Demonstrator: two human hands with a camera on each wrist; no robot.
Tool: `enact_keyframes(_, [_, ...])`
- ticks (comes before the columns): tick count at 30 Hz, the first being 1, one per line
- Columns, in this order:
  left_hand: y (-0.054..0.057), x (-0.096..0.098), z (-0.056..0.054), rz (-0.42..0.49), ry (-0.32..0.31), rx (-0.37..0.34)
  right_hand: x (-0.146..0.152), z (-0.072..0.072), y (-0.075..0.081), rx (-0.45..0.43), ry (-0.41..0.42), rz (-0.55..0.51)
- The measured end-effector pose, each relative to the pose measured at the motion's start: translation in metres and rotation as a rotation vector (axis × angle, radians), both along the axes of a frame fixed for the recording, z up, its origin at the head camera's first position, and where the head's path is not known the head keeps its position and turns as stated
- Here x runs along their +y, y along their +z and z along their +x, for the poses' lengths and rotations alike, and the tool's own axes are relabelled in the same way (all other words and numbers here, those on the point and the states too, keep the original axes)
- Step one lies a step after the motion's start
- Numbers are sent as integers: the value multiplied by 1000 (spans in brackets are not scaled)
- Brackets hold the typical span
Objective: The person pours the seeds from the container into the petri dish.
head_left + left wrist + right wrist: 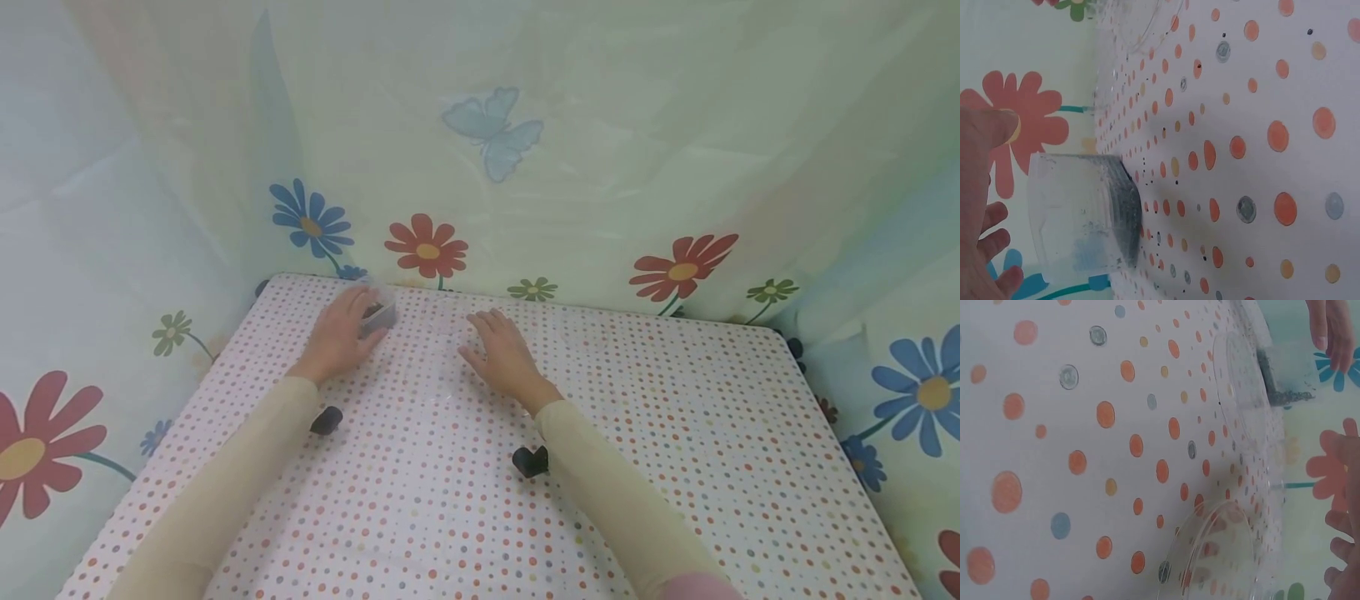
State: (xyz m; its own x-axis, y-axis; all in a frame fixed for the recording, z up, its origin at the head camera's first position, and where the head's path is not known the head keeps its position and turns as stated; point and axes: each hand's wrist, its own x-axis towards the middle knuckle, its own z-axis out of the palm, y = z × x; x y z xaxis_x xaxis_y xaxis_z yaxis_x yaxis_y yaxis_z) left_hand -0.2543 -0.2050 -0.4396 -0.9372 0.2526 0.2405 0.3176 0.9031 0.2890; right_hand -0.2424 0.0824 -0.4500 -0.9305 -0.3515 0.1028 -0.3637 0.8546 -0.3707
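Note:
A clear plastic container [1079,212] holding dark, grainy material stands on the table's far left. My left hand [339,333] is over and beside that container [384,315], fingers loosely spread; in the left wrist view the hand [979,219] shows apart from its rim. My right hand [504,357] hovers farther right with fingers extended and nothing held. Below it in the right wrist view lies a clear round dish or lid [1216,550], and another clear round dish [1241,394] sits nearer the container. Both are barely visible in the head view.
A white dotted cloth [450,517] covers the table. Dark specks lie scattered on it near the container. Flower-printed sheeting [600,167] hangs behind and at both sides of the table. A black wrist device [531,461] shows at the right sleeve.

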Motion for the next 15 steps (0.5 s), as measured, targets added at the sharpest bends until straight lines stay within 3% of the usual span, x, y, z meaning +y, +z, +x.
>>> enact_keyframes(8, [0,-4,-6,-6,12,1,0,-3,-4,5,0,-20])
enact_keyframes(15, [-2,-8,-9,21,27,-42,-1,-5,-8,14,-7,-31])
